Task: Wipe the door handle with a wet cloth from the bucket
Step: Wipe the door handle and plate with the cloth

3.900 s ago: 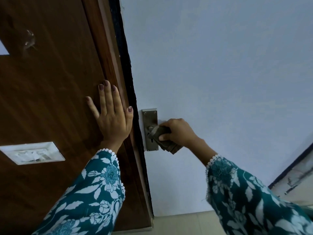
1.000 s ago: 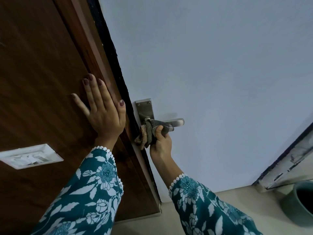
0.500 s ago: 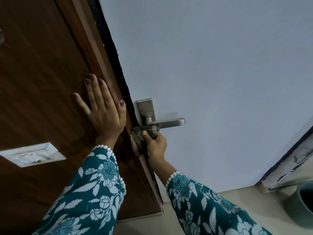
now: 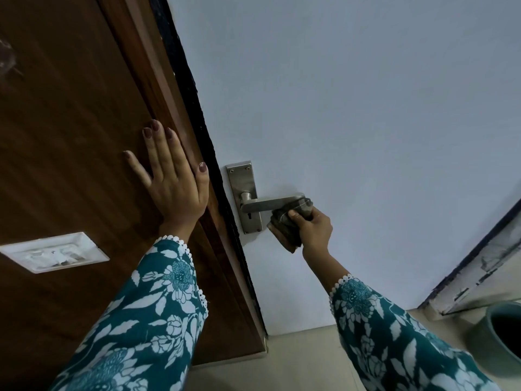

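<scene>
A steel lever door handle [image 4: 265,204] on a long backplate [image 4: 240,179] is fixed to the pale door, near its left edge. My right hand [image 4: 314,230] grips a dark grey wet cloth [image 4: 284,228] bunched around the lever's free right end. The cloth hangs below the lever and covers its tip. My left hand [image 4: 169,182] lies flat, fingers spread, on the brown wooden panel [image 4: 70,136] left of the door edge. At the bottom right stands a green-grey bucket [image 4: 492,341], partly cut off by the frame.
A white switch plate [image 4: 53,253] is set in the wooden panel at lower left. A worn door frame strip [image 4: 476,266] runs diagonally at the right. Beige floor tiles [image 4: 296,362] show below the door.
My right hand with the cloth has slid from the handle's base by the backplate out to the lever's free end. The left hand has stayed flat on the wood.
</scene>
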`<state>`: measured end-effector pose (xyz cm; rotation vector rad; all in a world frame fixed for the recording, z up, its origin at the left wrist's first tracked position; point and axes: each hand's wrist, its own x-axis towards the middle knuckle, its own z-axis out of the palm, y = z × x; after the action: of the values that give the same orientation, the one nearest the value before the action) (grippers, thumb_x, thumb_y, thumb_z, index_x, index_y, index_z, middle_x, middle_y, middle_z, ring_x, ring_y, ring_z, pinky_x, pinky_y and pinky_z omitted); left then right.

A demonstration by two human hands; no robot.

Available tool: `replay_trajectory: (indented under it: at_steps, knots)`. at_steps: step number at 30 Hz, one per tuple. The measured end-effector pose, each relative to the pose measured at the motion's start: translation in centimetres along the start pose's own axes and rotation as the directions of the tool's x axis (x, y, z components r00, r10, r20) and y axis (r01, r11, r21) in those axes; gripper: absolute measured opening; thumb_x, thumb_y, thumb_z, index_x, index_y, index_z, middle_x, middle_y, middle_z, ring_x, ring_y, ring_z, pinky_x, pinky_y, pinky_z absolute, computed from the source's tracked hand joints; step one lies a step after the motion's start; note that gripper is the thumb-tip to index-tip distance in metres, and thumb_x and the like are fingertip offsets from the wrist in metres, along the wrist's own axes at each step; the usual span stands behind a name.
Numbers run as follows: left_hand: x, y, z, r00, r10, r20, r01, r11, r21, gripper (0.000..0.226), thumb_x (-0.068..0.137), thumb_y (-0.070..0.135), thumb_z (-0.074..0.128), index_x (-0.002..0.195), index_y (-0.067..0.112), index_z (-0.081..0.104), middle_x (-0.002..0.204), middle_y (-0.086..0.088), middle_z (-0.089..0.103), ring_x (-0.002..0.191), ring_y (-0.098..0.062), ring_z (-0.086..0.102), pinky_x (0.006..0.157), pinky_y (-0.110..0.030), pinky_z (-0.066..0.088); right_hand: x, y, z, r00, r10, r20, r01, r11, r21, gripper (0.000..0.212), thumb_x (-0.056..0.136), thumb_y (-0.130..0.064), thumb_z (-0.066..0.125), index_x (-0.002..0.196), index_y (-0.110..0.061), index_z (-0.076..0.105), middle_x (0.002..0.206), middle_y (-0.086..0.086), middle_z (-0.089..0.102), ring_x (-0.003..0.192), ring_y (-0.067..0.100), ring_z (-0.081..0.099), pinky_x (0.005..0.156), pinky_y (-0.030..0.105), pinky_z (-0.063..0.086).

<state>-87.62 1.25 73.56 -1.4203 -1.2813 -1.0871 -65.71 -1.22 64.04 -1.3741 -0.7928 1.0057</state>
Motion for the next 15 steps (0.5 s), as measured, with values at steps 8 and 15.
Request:
replay_trajectory:
  at_steps: [8, 15]
  knots:
    - [0.1, 0.1, -0.2, 0.999, -0.002, 0.04, 0.001, 1.0, 0.019, 0.062, 0.097, 0.036, 0.026, 0.147, 0.0, 0.015, 0.148, -0.027, 0.031, 0.147, -0.021, 0.003, 0.113, -0.057, 0.003, 0.8, -1.0, -2.3, 0.998, -0.015, -0.061, 0.015, 1.0, -0.003, 0.004, 0.081, -0.012, 0.071, 0.085, -0.013, 0.071, 0.083, 0.006, 0.071, 0.084, 0.024, 0.067, 0.081, 0.033, 0.055]
    - [0.3, 0.4, -1.2, 0.988, -0.038, 0.15, 0.046, 0.998, -0.045, 0.061, 0.098, 0.034, 0.027, 0.148, 0.0, 0.012, 0.152, -0.026, 0.024, 0.146, -0.027, 0.008, 0.111, -0.062, 0.005, 0.4, -2.6, -6.6, 1.0, -0.003, 0.019, 0.003, 1.0, -0.002, 0.011, 0.082, -0.018, 0.072, 0.093, -0.015, 0.071, 0.095, 0.007, 0.073, 0.094, 0.025, 0.068, 0.086, 0.037, 0.055]
